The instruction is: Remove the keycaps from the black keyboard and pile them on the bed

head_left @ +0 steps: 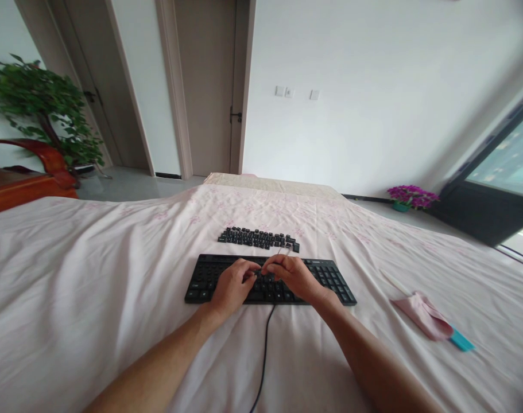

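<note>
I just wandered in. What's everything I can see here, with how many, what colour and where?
Keyboard: one, black, under the hands
Loose keycaps: many, black, beyond the keyboard
Thin wire tool: one, silvery, in the right hand
Cable: one, black, running towards the person
Cloth: one, pink, right
Flat object: one, teal, beside the cloth
Sheet: one, pale pink, under the keyboard
Doors: two, grey-brown, back left
Wall plates: three, white, back wall
Leafy plant: one, green, far left
Wooden seat: one, reddish-brown, left edge
Potted flowers: one cluster, magenta, back right
Left hand: one, bare, over the keyboard
Right hand: one, bare, over the keyboard
</note>
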`<state>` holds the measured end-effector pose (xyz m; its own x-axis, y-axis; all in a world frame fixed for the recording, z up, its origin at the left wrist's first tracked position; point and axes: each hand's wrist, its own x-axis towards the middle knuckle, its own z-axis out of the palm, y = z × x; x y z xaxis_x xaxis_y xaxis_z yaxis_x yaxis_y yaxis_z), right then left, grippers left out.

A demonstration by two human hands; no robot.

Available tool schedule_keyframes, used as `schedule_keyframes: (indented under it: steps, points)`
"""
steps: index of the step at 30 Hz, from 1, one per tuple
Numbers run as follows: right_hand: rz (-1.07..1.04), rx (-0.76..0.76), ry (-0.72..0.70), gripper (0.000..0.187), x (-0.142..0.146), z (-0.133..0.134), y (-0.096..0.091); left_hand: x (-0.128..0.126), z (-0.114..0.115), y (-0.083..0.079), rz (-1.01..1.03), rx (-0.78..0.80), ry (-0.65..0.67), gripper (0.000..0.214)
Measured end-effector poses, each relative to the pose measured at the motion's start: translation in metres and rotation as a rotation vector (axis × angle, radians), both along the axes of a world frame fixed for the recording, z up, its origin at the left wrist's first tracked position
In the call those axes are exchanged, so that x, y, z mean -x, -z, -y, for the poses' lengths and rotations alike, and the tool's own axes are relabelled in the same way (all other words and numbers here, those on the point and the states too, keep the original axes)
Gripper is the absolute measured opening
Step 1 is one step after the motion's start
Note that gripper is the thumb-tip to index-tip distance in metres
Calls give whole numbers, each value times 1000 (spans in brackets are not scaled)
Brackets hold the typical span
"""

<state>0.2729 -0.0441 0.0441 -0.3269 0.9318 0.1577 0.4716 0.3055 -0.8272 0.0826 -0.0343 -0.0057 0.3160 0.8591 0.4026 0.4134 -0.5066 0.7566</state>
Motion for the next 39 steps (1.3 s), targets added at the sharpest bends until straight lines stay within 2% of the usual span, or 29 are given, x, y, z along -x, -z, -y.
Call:
schedule_keyframes:
  steps: [8, 13, 19, 23, 29, 32, 35, 39]
  points:
    - [135, -109, -57, 21, 6, 0, 7, 0, 1, -1, -36, -22, -4, 17]
    - [78, -101, -21, 22, 2, 0, 13, 0, 0, -4, -106, -8, 17, 17]
    - [-31, -236, -19, 23, 5, 4, 20, -15, -6, -10, -330, 21, -11, 6]
    - [-17, -295, 14, 24, 5, 4, 27, -23, -6, -10, -394, 19, -54, 11]
    - [-15, -428, -21, 22, 3, 5, 37, -26, 1, -2, -365, -72, -127, 20]
    - [-66, -467, 3, 23, 2, 7, 37, -29, 5, -1, -312, -98, -118, 23]
    - [-98, -486, 48, 24, 2, 8, 36, -31, 7, -1, -233, -73, -102, 23]
    - [-35, -553, 1, 24, 3, 8, 35, -29, 4, -3, -127, -17, -49, 20]
